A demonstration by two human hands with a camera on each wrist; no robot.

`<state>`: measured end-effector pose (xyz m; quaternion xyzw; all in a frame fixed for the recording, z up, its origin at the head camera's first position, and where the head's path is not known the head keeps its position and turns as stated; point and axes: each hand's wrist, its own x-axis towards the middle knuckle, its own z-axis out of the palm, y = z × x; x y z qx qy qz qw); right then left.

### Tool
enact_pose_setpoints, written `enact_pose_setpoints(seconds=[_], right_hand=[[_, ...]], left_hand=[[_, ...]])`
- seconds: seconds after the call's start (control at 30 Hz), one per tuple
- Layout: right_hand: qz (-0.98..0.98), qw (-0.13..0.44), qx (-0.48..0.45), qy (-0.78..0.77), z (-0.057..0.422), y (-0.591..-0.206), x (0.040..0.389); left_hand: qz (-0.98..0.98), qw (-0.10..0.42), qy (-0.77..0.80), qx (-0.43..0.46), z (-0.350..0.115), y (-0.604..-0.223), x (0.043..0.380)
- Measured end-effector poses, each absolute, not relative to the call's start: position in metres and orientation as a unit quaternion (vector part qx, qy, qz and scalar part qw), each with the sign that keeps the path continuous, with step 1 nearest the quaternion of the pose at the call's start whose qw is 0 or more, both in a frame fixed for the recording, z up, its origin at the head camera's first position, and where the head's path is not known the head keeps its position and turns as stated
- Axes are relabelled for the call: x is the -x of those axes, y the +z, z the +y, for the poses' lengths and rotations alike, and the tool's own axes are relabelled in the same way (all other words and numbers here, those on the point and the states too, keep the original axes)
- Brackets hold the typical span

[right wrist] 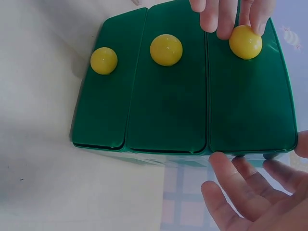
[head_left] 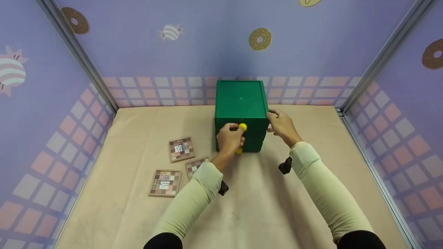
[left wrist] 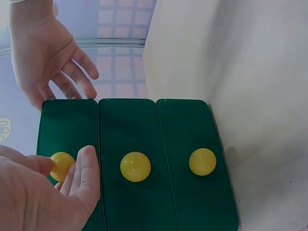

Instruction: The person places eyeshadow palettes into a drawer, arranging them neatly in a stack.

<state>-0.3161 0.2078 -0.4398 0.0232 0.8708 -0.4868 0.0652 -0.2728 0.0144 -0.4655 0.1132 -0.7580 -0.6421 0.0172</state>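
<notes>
All three drawers of the green chest (head_left: 241, 103) at the back of the bench (head_left: 263, 200) look closed. The left hand (head_left: 229, 137) pinches the top yellow knob (head_left: 243, 127); the right hand (head_left: 282, 123), fingers relaxed, steadies the chest's side. Opening hasn't started.

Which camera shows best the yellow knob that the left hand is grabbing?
The right wrist view: the top yellow knob shows whole under the left hand's fingertips. The left wrist view shows it half hidden by fingers; the head view shows a small yellow spot.
</notes>
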Motion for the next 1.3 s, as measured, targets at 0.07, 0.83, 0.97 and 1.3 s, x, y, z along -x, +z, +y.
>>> enact_pose_setpoints(seconds=[0.07,0.83,0.97,1.3], right_hand=[[0.871,0.065,-0.021,-0.487,0.207,-0.44,0.316],[0.878,0.066,-0.014,-0.475,0.206,-0.441,0.315],[0.877,0.069,-0.019,-0.474,0.207,-0.439,0.315],[0.875,0.068,-0.028,-0.478,0.205,-0.438,0.316]], left_hand=[[-0.759,0.019,-0.641,-0.114,0.014,-0.466,0.272],[-0.758,0.037,-0.646,-0.081,0.006,-0.477,0.24],[-0.761,0.035,-0.643,-0.075,0.006,-0.477,0.233],[-0.777,0.008,-0.625,-0.08,0.003,-0.475,0.212]])
